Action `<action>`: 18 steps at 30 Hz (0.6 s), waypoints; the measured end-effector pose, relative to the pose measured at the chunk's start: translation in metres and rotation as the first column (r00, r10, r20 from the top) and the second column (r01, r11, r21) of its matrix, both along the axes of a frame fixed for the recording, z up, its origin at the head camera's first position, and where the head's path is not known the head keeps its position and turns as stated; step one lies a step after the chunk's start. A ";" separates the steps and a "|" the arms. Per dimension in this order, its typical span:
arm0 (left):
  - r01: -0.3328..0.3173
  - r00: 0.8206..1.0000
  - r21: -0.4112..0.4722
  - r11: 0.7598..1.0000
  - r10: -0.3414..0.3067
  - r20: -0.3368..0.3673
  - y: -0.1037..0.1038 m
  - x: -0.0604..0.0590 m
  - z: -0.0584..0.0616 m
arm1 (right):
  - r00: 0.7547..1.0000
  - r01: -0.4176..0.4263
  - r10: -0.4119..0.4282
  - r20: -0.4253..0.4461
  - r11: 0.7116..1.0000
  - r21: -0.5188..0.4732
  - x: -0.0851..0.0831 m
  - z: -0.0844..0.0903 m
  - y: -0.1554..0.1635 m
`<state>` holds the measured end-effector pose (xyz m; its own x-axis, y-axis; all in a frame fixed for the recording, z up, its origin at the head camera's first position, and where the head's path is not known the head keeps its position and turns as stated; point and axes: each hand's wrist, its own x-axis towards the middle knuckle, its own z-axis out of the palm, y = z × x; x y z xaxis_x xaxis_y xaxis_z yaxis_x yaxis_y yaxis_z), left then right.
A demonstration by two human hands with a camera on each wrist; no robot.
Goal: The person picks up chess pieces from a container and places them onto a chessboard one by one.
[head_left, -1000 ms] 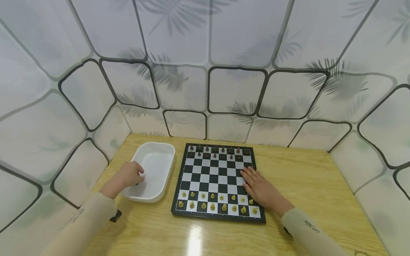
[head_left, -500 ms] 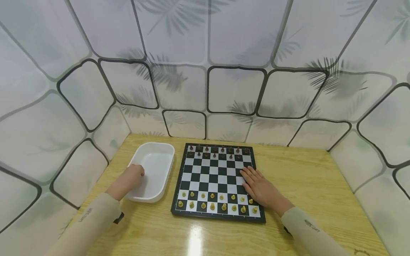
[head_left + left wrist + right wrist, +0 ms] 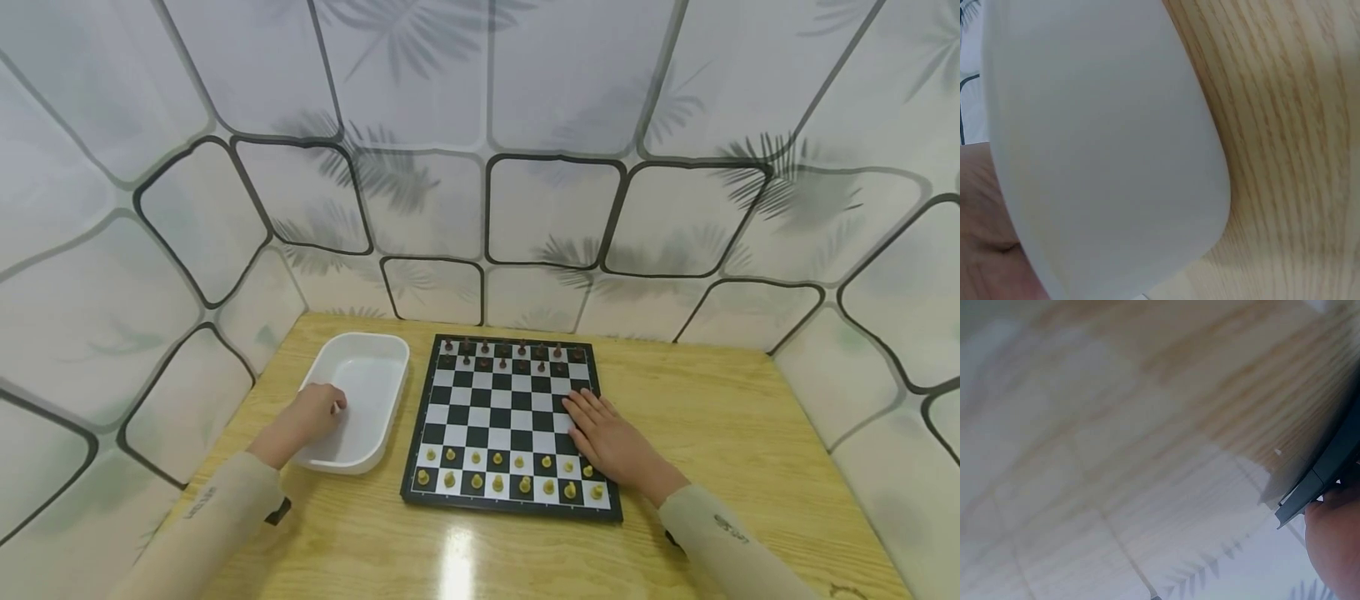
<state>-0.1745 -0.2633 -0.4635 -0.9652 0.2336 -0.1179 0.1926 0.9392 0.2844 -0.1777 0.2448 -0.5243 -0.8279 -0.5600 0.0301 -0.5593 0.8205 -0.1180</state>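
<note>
White tub (image 3: 365,392) gripped at its rim, chessboard (image 3: 512,421) pinned flat.
Left hand (image 3: 309,414) fingers clasp the tub; right hand (image 3: 609,442) lies released. A careless sweep might topple yellow pieces (image 3: 497,483).

The head view is bright and evenly lit, with soft, weak shadows. A white glare stripe lies on the desk (image 3: 457,567) near its front edge. Straight lines bend strongly toward the edges of this view. Both wrist views are very close and blurred; the right one is out of focus almost everywhere.
</note>
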 end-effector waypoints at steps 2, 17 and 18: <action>0.006 1.000 -0.001 1.000 -0.006 -0.015 -0.001 -0.002 -0.004 | 1.000 -0.001 0.001 0.002 1.000 -0.002 0.000 0.000 0.000; 0.015 1.000 0.009 1.000 -0.015 0.013 -0.002 -0.002 0.002 | 1.000 -0.007 0.007 -0.008 1.000 -0.005 0.000 0.000 0.000; 0.011 1.000 0.015 1.000 -0.011 0.020 -0.002 -0.003 0.001 | 1.000 -0.007 0.007 -0.007 1.000 -0.002 0.000 0.000 0.000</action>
